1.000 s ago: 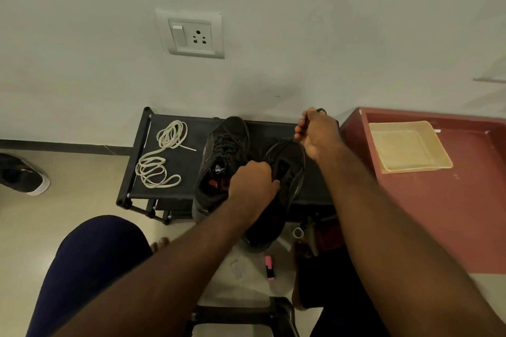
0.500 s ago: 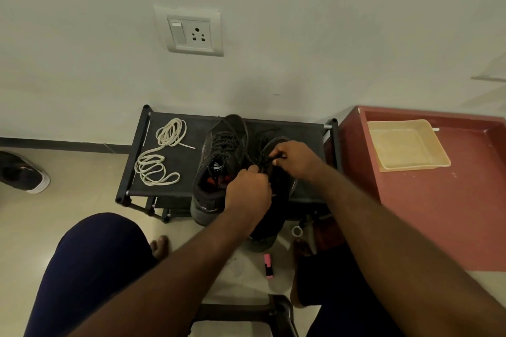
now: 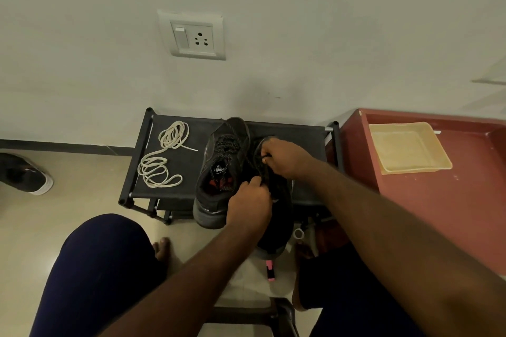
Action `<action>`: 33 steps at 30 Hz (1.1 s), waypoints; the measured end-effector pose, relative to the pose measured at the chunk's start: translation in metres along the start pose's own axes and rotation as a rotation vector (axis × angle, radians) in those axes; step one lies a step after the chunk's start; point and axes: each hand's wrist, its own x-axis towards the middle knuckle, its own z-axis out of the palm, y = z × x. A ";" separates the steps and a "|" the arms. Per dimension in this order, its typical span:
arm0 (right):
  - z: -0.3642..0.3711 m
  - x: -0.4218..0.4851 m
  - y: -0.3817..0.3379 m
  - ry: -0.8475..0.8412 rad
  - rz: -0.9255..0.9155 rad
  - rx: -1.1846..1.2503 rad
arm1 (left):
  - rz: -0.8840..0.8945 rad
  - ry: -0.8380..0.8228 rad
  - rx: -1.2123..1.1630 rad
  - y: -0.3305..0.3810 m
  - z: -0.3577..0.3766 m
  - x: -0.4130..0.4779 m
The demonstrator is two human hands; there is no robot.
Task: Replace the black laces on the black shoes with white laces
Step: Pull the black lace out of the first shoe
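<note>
The only marking is a small pale logo on the tongue label (image 3: 219,168) of the laced shoe (image 3: 216,189), too small to read; red shows inside that shoe below it.

Both hands work over the second shoe (image 3: 278,224), which lies beside the laced one at the rack's (image 3: 306,134) near edge, its end hanging past that edge. The left hand (image 3: 250,205) is curled tight, fingertips pinching the black lace (image 3: 265,171) at the shoe's upper. The right hand (image 3: 284,157), farther back over the rack, has its fingers bent round the same lace higher up. The lace runs short and dark between them.

The white laces (image 3: 161,161) lie in loose coils on the rack's left part, well apart from both shoes. On the wall above the rack is a switch and socket plate (image 3: 195,35). To the rack's right stands a red tabletop (image 3: 438,200) carrying a beige tray (image 3: 408,148). On the floor left of the rack lies another dark shoe (image 3: 24,172); in front of it, a small pink object (image 3: 270,271).
</note>
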 end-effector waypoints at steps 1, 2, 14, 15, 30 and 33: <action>-0.002 0.000 0.000 0.054 0.027 0.074 | -0.005 0.005 -0.011 0.000 0.002 -0.001; -0.004 0.001 0.000 0.099 0.056 0.153 | -0.013 0.010 -0.023 -0.001 0.004 -0.001; -0.012 0.008 -0.038 -0.040 0.213 -0.140 | 0.023 0.145 -0.104 -0.013 0.015 -0.006; -0.012 0.007 -0.044 -0.025 0.256 -0.170 | 0.033 0.157 -0.097 -0.012 0.016 -0.006; -0.078 0.024 -0.016 0.755 0.562 1.602 | 0.005 0.122 -0.172 -0.006 0.022 -0.015; -0.063 0.002 -0.017 0.430 0.495 1.233 | 0.006 0.114 -0.177 -0.011 0.019 -0.012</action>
